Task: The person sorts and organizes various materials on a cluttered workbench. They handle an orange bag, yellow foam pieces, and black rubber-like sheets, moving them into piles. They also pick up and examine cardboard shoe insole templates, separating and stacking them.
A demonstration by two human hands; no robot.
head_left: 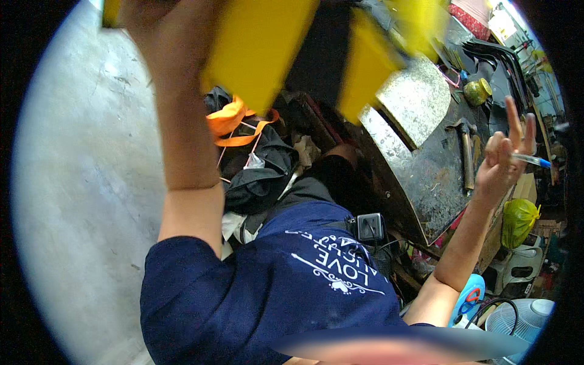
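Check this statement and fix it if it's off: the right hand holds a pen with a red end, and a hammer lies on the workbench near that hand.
The colour is wrong: in the head view, the end of the pen is blue, not red. The rest stands: the right hand holds it, and the hammer lies on the workbench near that hand.
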